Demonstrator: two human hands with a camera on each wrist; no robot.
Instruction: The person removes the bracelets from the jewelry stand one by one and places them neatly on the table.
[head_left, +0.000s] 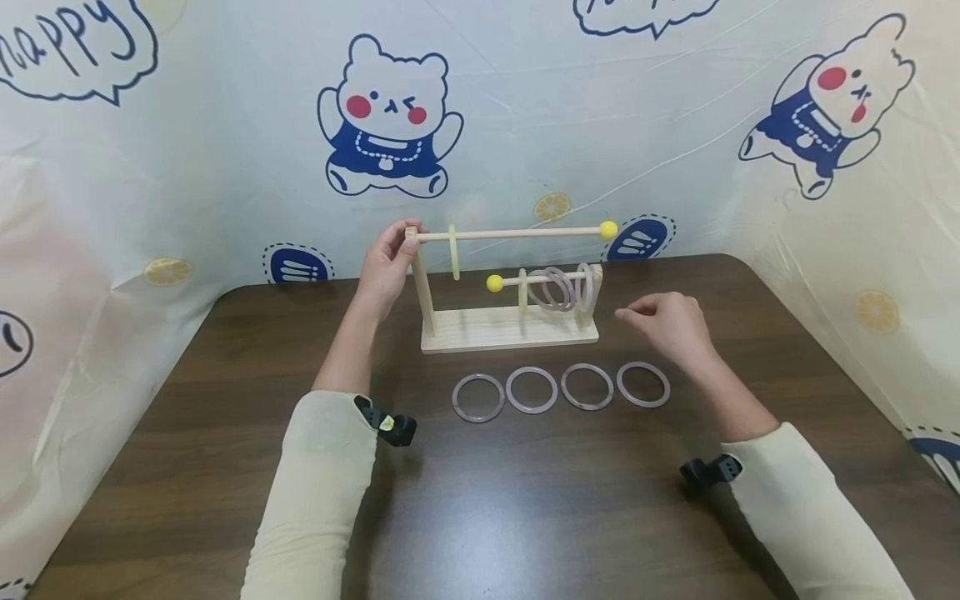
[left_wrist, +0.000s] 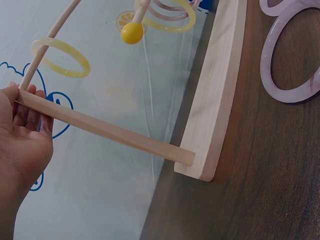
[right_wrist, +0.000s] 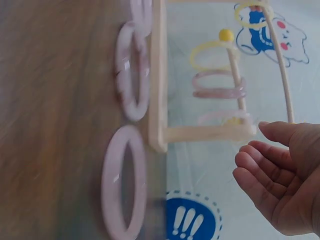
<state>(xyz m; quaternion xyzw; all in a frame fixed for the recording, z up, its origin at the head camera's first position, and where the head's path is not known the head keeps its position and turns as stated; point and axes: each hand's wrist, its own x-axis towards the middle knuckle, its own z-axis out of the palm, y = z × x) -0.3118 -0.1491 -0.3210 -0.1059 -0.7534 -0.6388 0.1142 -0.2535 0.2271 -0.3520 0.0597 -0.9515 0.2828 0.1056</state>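
Note:
My left hand (head_left: pixel 386 271) grips the top of the tall left post (left_wrist: pixel 107 125) of a wooden ring rack (head_left: pixel 510 331). A yellow ring (head_left: pixel 454 257) hangs on the upper rod (head_left: pixel 528 234), near that hand. The lower rod carries another yellow ring (head_left: pixel 522 293) and several pale purple rings (head_left: pixel 587 292), bunched towards the short right post. My right hand (head_left: pixel 671 329) hovers to the right of the rack, holding nothing; its fingers curl loosely in the right wrist view. In front of the rack, several pale purple rings lie in a row, the rightmost one (head_left: pixel 643 405) nearest my right hand.
Yellow balls cap the free ends of both rods, the upper ball (head_left: pixel 608 230) at right and the lower ball (head_left: pixel 494 283) at left. Everything stands on a dark wooden table (head_left: pixel 495 517). A printed cloth (head_left: pixel 525 150) hangs behind the table.

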